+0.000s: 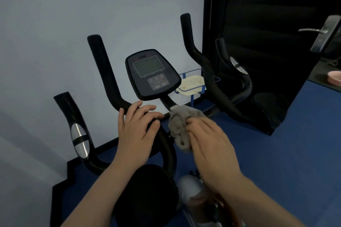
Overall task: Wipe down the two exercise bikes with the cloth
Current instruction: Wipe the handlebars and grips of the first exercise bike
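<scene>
**Cloth bunched against the bike's console stem**

The grey cloth (180, 127) is crumpled into a wad, pressed against the black exercise bike (167, 145) just below its console (screen dark). The bike's black handlebars curve upward on both sides, with a silver grip sensor on the lower left bar.

Ahead of me stands a plain pale wall (73, 14), meeting a blue carpeted floor (286, 153) along a black skirting strip (60, 188). At the wall's foot I note a blue wire rack (191, 96) holding a cream plastic tray (191, 84). To my right is a dark glossy door (267, 24) with a silver metal lever handle (313, 30). A pink bowl-like object (334, 78) sits at the far right edge.
</scene>
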Action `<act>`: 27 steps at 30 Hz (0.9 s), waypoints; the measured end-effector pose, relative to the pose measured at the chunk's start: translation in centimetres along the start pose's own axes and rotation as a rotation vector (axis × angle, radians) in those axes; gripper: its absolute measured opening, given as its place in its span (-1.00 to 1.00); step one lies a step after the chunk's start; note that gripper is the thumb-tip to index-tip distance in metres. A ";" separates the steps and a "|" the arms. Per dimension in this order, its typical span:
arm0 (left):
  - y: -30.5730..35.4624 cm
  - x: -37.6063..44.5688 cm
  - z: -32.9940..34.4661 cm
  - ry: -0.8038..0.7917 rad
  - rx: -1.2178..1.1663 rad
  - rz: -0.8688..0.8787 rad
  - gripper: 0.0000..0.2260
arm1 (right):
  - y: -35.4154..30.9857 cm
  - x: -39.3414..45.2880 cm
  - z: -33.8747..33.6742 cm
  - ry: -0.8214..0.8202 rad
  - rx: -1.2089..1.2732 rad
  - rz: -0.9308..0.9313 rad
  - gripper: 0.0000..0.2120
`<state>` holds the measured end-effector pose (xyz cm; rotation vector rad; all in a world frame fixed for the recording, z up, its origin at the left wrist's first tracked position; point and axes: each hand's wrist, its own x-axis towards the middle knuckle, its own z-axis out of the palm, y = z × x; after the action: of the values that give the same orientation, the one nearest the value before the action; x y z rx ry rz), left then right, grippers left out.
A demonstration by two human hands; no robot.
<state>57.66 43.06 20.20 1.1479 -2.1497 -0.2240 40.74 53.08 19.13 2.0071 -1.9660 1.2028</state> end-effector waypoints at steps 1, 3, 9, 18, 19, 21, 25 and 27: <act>0.1 0.0 0.0 0.002 0.005 0.003 -0.68 | -0.3 0.7 0.4 0.000 -0.015 0.006 -0.71; 0.1 0.0 0.0 0.005 0.011 0.001 -0.70 | -0.9 2.0 1.5 -0.103 -0.122 0.017 -0.70; 0.7 0.0 -0.7 0.034 -0.152 -0.060 -0.79 | -0.6 3.8 2.4 -0.271 -0.189 -0.053 -0.81; -2.2 -2.9 -8.2 0.103 0.080 0.017 -0.76 | -4.9 5.5 2.0 -0.174 0.460 0.220 -0.88; -2.7 -2.9 -8.7 0.011 0.161 0.010 -0.77 | -5.8 5.1 2.7 -0.234 0.461 0.134 -0.88; -3.6 -3.4 -9.0 -0.183 0.297 -0.005 -0.81 | -6.2 4.1 3.6 -0.320 0.384 0.002 -0.78; -4.7 -5.0 -7.9 -0.233 0.459 0.010 -0.83 | -4.0 3.6 2.2 -0.315 0.463 -0.033 -0.83; -4.8 -4.9 -7.4 -0.141 0.428 0.012 -0.84 | -4.5 3.9 1.8 -0.332 0.420 -0.121 -0.87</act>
<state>67.43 45.25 21.27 1.3876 -2.3997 0.1771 45.02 49.72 22.15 2.6406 -1.7945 1.4269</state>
